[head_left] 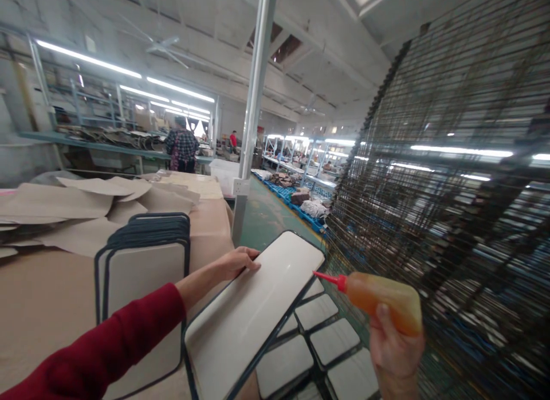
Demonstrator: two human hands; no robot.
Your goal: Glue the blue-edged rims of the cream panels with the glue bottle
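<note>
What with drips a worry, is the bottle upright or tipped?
Tipped: the orange bottle lies nearly level in the right hand, nozzle toward the panel.

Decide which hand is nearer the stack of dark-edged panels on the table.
Left. The left hand, gripping the white panel, is just right of the stack; the right hand, holding the orange bottle, is farther right.

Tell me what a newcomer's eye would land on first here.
Front and centre, the left hand holds a white panel with a dark rim, tilted up, while the right hand grips an orange squeeze bottle whose red nozzle points at the panel's edge. A tall wire rack fills the right side, and a stack of like panels stands on the table at left.
</note>
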